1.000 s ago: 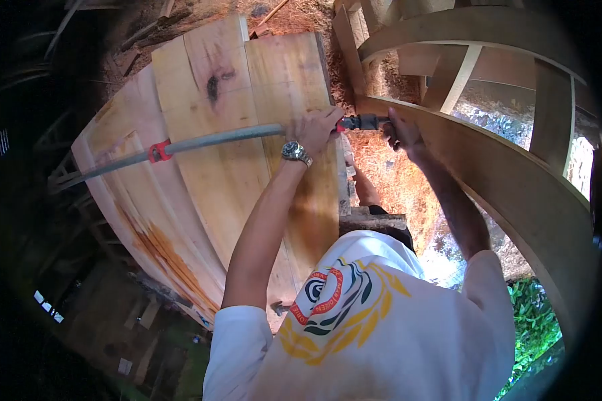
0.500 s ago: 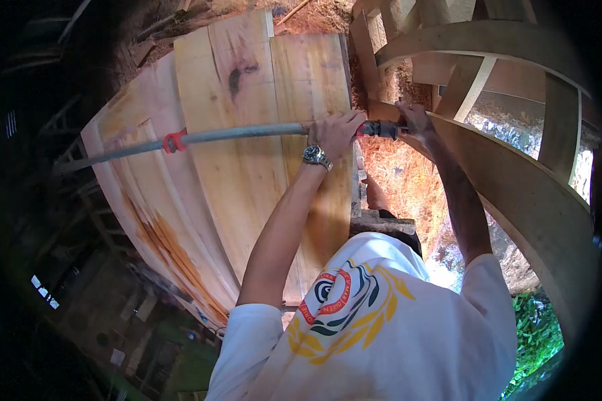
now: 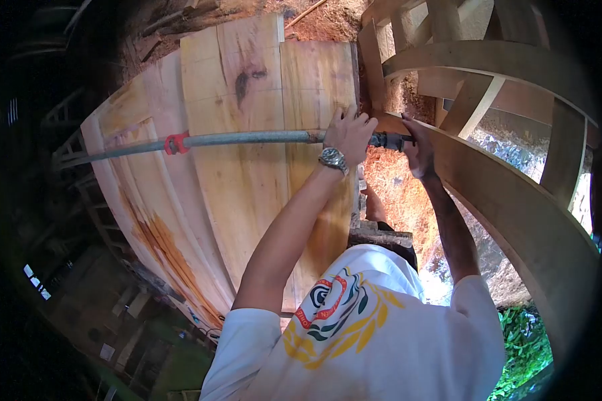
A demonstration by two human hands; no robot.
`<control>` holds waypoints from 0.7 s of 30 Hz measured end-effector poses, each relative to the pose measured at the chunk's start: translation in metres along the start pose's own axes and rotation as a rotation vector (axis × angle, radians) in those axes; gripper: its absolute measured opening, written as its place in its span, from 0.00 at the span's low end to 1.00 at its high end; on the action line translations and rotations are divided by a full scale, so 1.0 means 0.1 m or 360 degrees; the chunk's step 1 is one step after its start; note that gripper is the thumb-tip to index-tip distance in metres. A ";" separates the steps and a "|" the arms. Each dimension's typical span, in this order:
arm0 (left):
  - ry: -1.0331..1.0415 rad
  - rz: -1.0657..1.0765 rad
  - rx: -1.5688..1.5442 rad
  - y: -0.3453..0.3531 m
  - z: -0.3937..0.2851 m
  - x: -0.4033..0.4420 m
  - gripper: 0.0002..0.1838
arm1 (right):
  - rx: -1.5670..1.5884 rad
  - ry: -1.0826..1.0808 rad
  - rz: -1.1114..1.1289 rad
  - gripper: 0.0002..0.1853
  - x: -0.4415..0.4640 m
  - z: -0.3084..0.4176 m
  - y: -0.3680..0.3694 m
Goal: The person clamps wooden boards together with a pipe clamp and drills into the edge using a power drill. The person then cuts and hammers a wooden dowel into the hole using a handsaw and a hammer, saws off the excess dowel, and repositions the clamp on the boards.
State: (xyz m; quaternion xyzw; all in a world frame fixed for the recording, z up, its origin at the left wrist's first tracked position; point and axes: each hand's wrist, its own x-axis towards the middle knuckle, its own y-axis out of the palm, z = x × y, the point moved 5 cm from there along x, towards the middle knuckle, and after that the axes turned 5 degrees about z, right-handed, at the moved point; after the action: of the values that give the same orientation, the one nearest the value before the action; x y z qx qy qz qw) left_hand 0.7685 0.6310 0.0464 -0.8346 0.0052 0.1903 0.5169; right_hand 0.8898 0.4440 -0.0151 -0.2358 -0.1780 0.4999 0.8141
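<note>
A long grey pipe clamp [image 3: 254, 138] lies across pale wooden boards [image 3: 234, 180] set side by side. Its red jaw [image 3: 176, 144] is on the left stretch of the pipe. At the boards' right edge is the dark screw end [image 3: 386, 140]. My left hand [image 3: 348, 138], with a watch on the wrist, is closed over the pipe beside this end, its fingers bent and slightly apart. My right hand [image 3: 419, 148] holds the handle at the tip of the screw. Its palm and most of the handle are hidden.
A wooden frame with curved-looking beams [image 3: 508, 180] stands close on the right. Reddish sawdust [image 3: 398, 180] covers the ground below the screw end. Stacked wood pieces [image 3: 381, 237] sit under the boards' right edge. Green plants [image 3: 525, 347] show at lower right.
My right hand has turned on the handle and sits lower, with its fingers at a different angle. My left hand's fingers have risen and spread a little. The whole view has shifted slightly.
</note>
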 end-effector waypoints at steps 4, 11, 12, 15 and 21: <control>0.0106 0.0053 0.0125 0.11 0.04 0.09 0.10 | 0.0396 -0.0021 -0.0049 0.33 -0.03 -0.14 0.13; 0.0112 -0.0004 0.0119 0.15 0.03 0.04 0.09 | 0.0455 -0.0052 0.0020 0.33 0.04 -0.31 0.16; 0.0125 -0.0037 0.0112 0.23 0.06 0.06 0.08 | 0.0468 -0.0004 0.0056 0.33 -0.01 -0.35 0.19; 0.0161 -0.0088 0.0127 0.28 0.02 0.05 0.08 | 0.0457 0.0573 -0.0081 0.25 -0.78 -1.30 0.60; 0.0137 -0.0040 0.0149 0.34 0.01 0.06 0.09 | 0.0763 0.1465 -0.0038 0.18 -0.34 -0.26 0.33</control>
State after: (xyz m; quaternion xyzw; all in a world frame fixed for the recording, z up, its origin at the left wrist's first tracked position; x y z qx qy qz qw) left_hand 0.7669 0.6177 0.0149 -0.8169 0.0261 0.1472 0.5571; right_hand 0.8649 0.4211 -0.0567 -0.2361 0.3152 0.3618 0.8450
